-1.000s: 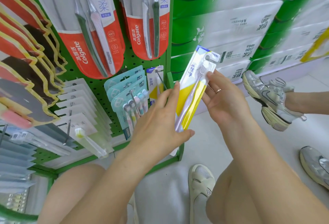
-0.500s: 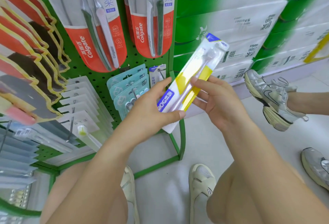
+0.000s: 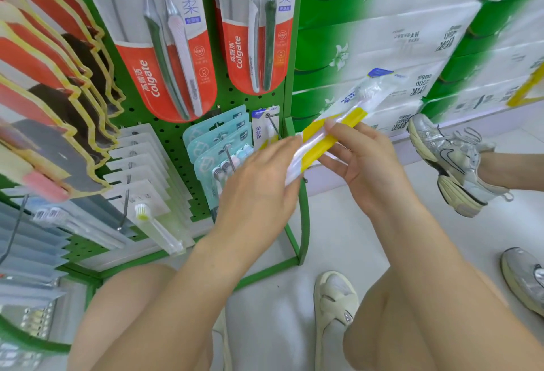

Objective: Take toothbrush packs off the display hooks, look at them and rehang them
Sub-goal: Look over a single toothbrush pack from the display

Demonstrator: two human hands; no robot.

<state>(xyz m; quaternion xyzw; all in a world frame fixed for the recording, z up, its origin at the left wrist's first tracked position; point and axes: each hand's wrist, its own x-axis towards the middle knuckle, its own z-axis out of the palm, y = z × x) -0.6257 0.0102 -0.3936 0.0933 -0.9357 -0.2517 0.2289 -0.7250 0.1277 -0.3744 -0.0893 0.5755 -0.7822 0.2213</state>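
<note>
Packs hang on the pegboard (image 3: 176, 141) at left. Left hand (image 3: 259, 191) grips the lower end of the toothbrush pack (image 3: 329, 132); right hand (image 3: 362, 161) pinches its middle, tilting it beside the board's right edge, likely for reading before rehanging on the hook (image 3: 273, 126).

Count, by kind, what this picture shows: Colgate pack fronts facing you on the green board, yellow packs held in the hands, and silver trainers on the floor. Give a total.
Colgate packs: 2
yellow pack, held: 1
silver trainers: 2
Total: 5
</note>
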